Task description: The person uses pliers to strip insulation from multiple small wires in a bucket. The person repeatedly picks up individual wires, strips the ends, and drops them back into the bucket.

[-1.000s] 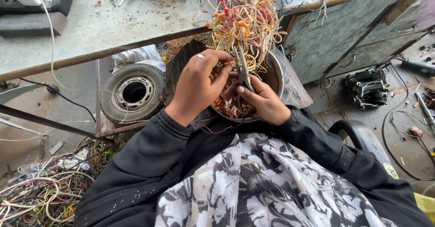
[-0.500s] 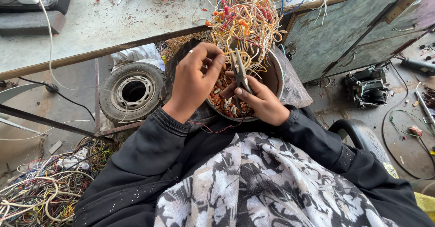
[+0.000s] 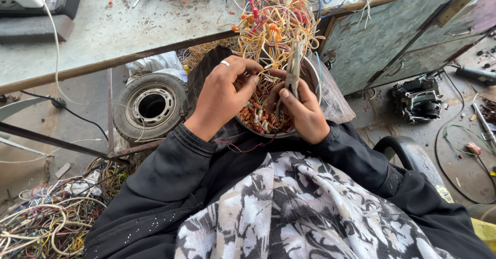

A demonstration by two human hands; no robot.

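Left hand, one ring on it, is curled, fingertips pinching thin wires from the wire bundle. Right hand grips one pair of pliers, tips raised into the bundle. Both hands sit over one round bowl of cut connector pieces. One tyre lies left; a second wire heap lies lower left.

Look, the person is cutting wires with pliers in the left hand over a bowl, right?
Not quite. The head view shows the pliers in the right hand; the left hand pinches the wires above the bowl.
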